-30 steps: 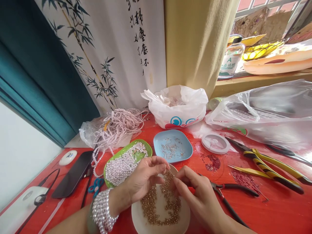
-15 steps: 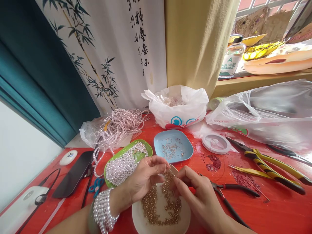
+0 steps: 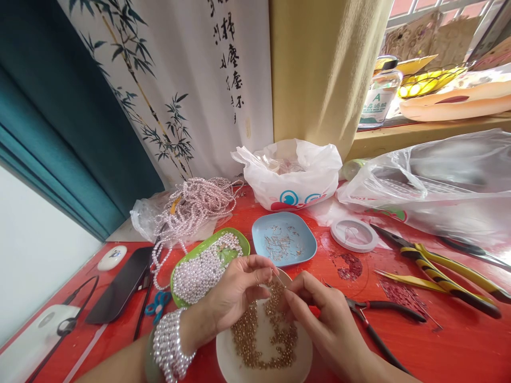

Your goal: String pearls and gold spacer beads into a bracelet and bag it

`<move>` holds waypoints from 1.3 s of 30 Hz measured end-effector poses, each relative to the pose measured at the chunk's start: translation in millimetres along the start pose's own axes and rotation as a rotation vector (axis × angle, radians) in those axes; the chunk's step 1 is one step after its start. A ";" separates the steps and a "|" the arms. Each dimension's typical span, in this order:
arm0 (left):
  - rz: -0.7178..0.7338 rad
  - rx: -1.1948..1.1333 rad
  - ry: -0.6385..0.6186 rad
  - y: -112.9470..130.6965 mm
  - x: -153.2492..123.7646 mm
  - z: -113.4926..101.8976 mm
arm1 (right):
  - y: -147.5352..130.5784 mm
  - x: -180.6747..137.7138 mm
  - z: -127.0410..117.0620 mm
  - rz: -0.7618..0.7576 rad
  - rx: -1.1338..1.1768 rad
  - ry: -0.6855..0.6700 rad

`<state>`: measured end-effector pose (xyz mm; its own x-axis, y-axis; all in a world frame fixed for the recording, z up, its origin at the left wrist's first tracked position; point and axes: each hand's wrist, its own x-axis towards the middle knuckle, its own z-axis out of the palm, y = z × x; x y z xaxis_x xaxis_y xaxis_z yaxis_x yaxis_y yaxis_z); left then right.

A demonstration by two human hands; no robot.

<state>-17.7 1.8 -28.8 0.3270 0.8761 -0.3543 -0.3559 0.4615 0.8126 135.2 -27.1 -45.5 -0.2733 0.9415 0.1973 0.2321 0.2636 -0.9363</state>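
Observation:
Above a white dish [image 3: 225,354] of small gold beads [image 3: 275,364], a thin metal pin [image 3: 280,280] runs between my two hands. My left hand [image 3: 235,287] is closed, thumb and forefinger pinching one end of it. On that wrist sits a band of several pearl strands [image 3: 171,340]. My right hand [image 3: 319,308] pinches the other end, where a tiny bead may be; it is too small to tell. Close behind my left hand is a green tray [image 3: 244,239] of pearly beads [image 3: 199,276]. A blue dish [image 3: 284,221] with similar thin pins lies beyond both hands.
Black-handled pliers [image 3: 383,307] lie beside my right hand, with yellow tweezers [image 3: 415,281] and yellow-black pliers [image 3: 439,271] farther right. Bead strands [image 3: 195,207] heap at the back left. Plastic bags [image 3: 291,186] stand behind. A phone [image 3: 122,287] lies left.

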 end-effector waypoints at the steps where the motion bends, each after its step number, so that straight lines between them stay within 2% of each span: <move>1: 0.000 0.003 -0.001 -0.1 -0.1 0.0 | -0.5 0.0 0.0 -0.002 -0.001 0.000; 33: 0.059 0.065 0.026 -1.0 -0.8 -0.5 | 1.7 -1.5 0.0 0.017 0.025 0.001; 36: 0.085 0.112 0.034 4.8 -2.1 0.2 | 0.3 -1.2 0.1 0.024 0.035 0.005; 39: 0.171 0.218 0.079 22.5 -4.1 -1.9 | -1.5 -0.6 -0.4 0.002 0.018 0.010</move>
<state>-28.7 8.8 -10.0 0.2066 0.9506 -0.2315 -0.2002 0.2726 0.9411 135.4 -28.0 -44.2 -0.2639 0.9440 0.1982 0.2162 0.2581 -0.9416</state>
